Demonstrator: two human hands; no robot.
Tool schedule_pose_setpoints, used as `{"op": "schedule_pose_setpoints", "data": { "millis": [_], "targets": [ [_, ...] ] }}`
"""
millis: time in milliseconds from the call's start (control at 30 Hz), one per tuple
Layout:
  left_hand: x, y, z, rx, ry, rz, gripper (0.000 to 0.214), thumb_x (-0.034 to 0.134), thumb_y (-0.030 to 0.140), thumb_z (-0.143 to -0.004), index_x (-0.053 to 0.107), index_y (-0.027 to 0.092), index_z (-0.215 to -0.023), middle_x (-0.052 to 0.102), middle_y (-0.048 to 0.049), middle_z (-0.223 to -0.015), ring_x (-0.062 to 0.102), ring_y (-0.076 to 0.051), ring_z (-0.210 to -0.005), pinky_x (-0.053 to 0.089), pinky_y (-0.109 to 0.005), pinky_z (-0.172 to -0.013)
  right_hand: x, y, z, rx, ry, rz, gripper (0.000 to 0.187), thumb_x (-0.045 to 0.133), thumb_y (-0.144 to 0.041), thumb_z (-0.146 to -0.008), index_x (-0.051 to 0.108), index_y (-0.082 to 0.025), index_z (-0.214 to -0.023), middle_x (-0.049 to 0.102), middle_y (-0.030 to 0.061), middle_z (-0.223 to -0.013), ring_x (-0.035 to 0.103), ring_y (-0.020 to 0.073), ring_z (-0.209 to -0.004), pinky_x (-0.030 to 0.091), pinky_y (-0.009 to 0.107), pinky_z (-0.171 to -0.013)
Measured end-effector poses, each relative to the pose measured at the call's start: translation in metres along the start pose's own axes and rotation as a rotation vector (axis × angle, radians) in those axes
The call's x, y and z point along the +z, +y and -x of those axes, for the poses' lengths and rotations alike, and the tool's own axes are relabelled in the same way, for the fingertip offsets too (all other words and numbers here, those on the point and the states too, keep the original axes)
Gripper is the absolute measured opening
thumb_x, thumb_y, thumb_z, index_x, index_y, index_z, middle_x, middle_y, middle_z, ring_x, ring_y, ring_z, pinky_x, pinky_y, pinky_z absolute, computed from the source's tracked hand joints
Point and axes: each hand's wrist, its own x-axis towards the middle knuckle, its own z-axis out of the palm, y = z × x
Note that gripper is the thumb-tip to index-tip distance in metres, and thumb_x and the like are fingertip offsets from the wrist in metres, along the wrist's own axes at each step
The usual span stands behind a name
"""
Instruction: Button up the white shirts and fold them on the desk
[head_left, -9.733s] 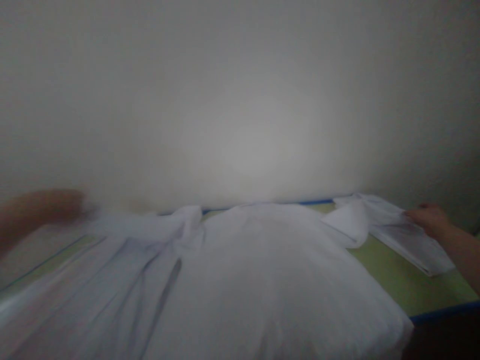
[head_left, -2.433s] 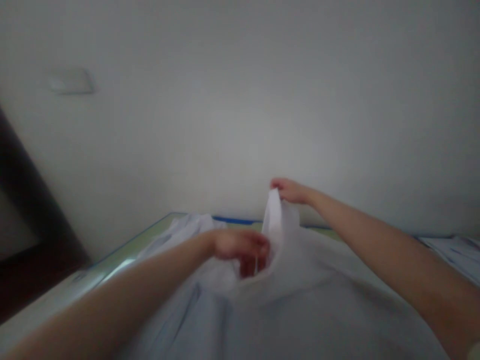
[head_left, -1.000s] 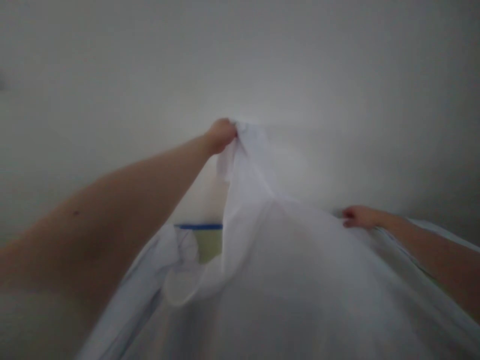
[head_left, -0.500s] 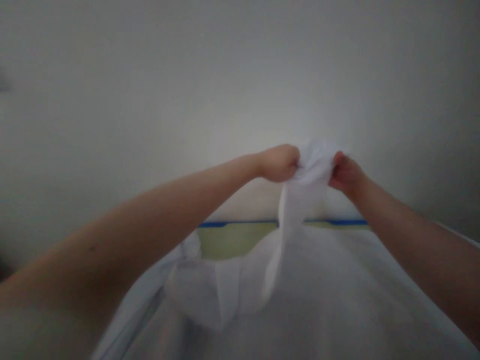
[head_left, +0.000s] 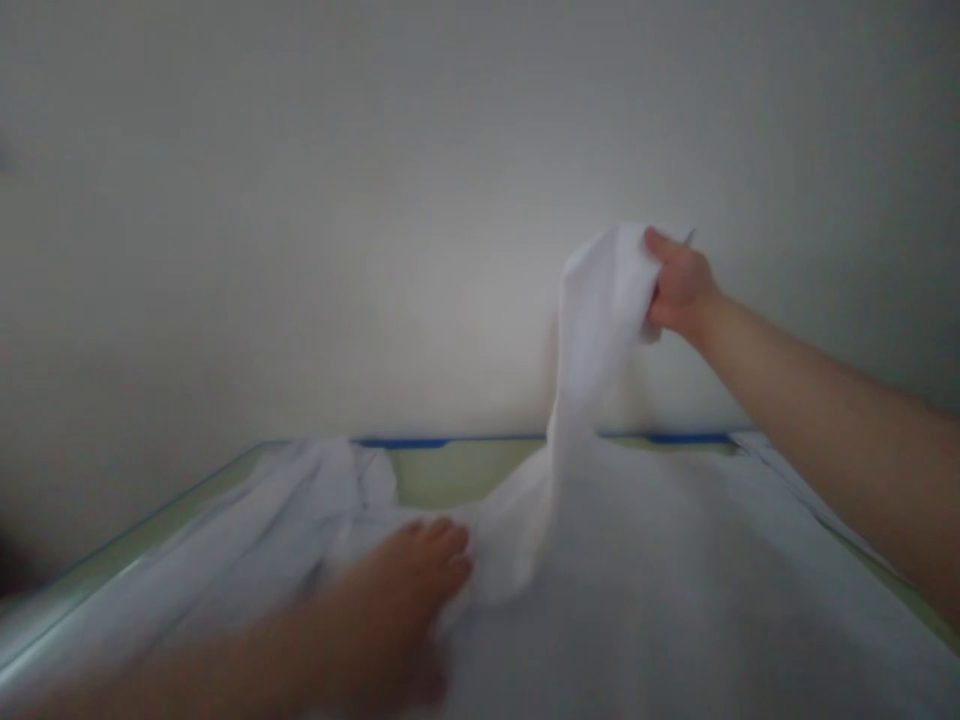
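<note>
A white garment [head_left: 637, 580] is spread over a green table top [head_left: 450, 470] with a blue edge. My right hand [head_left: 679, 285] is closed on a strip of the white garment and holds it up above the table against the wall. That strip hangs down from my fingers to the rest of the cloth. My left hand [head_left: 420, 565] lies low on the garment at the lower left, fingers stretched out flat on the cloth. The picture is blurred.
A plain pale wall [head_left: 375, 200] stands right behind the table. More white cloth [head_left: 787, 475] lies at the far right of the table. The table's left edge [head_left: 112, 560] runs diagonally at the lower left.
Half a second ago both hands pinched the raised cloth together. My left hand has let go and dropped flat onto the garment. My right hand has lifted the strip higher.
</note>
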Motion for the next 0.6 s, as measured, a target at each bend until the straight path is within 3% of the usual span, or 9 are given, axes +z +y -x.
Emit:
{"op": "schedule_pose_setpoints", "data": {
  "millis": [133, 233, 300, 400, 467, 600],
  "targets": [
    [0.027, -0.006, 0.013, -0.095, -0.100, -0.167, 0.033, 0.057, 0.030, -0.065, 0.065, 0.029, -0.097, 0.061, -0.0100, -0.102, 0.054, -0.035, -0.095, 0.038, -0.053, -0.086, 0.008, -0.004, -0.010, -0.015, 0.003, 0.002, 0.019, 0.050, -0.038, -0.085, 0.055, -0.020, -0.087, 0.064, 0.0035, -0.089, 0.057, 0.0177, -0.095, 0.044, 0.041, -0.089],
    [0.027, -0.015, 0.002, -0.048, 0.000, -0.148, 0.023, 0.049, 0.028, -0.070, 0.065, 0.028, -0.087, 0.063, -0.0088, -0.089, 0.056, -0.032, -0.084, 0.041, -0.049, -0.074, 0.014, -0.008, -0.014, -0.017, -0.010, 0.036, 0.019, 0.046, -0.036, -0.088, 0.055, -0.019, -0.087, 0.063, 0.0040, -0.085, 0.056, 0.0150, -0.095, 0.041, 0.039, -0.091],
    [0.012, -0.029, -0.013, -0.071, 0.119, -0.074, 0.017, 0.047, 0.030, -0.073, 0.063, 0.027, -0.078, 0.062, -0.0067, -0.079, 0.056, -0.028, -0.076, 0.041, -0.043, -0.069, 0.017, -0.013, -0.016, -0.005, -0.030, 0.055, 0.021, 0.042, -0.036, -0.090, 0.054, -0.018, -0.087, 0.063, 0.0043, -0.085, 0.055, 0.0142, -0.095, 0.040, 0.038, -0.090],
    [-0.021, -0.071, -0.046, -0.215, 0.275, 0.097, 0.015, 0.052, 0.035, -0.071, 0.061, 0.023, -0.069, 0.061, -0.0052, -0.071, 0.055, -0.024, -0.069, 0.040, -0.036, -0.068, 0.016, -0.020, -0.019, -0.005, -0.060, 0.063, 0.023, 0.041, -0.037, -0.090, 0.054, -0.019, -0.086, 0.064, 0.0038, -0.087, 0.055, 0.0139, -0.093, 0.041, 0.038, -0.089],
    [-0.039, -0.111, -0.069, -0.309, 0.262, 0.229, 0.013, 0.057, 0.032, -0.065, 0.063, 0.021, -0.067, 0.062, -0.0059, -0.071, 0.057, -0.023, -0.071, 0.040, -0.032, -0.068, 0.014, -0.023, -0.022, -0.011, -0.061, 0.065, 0.023, 0.042, -0.037, -0.089, 0.054, -0.019, -0.084, 0.064, 0.0034, -0.086, 0.056, 0.0137, -0.092, 0.041, 0.037, -0.090],
    [-0.048, -0.178, -0.092, -0.581, 0.304, 0.147, 0.013, 0.063, 0.026, -0.054, 0.054, 0.017, -0.051, 0.059, -0.0096, -0.061, 0.057, -0.029, -0.075, 0.039, -0.034, -0.070, 0.010, -0.022, -0.028, 0.006, -0.031, 0.044, 0.020, 0.046, -0.035, -0.087, 0.053, -0.018, -0.079, 0.063, 0.0032, -0.078, 0.057, 0.0143, -0.089, 0.043, 0.035, -0.089]
  ]
}}
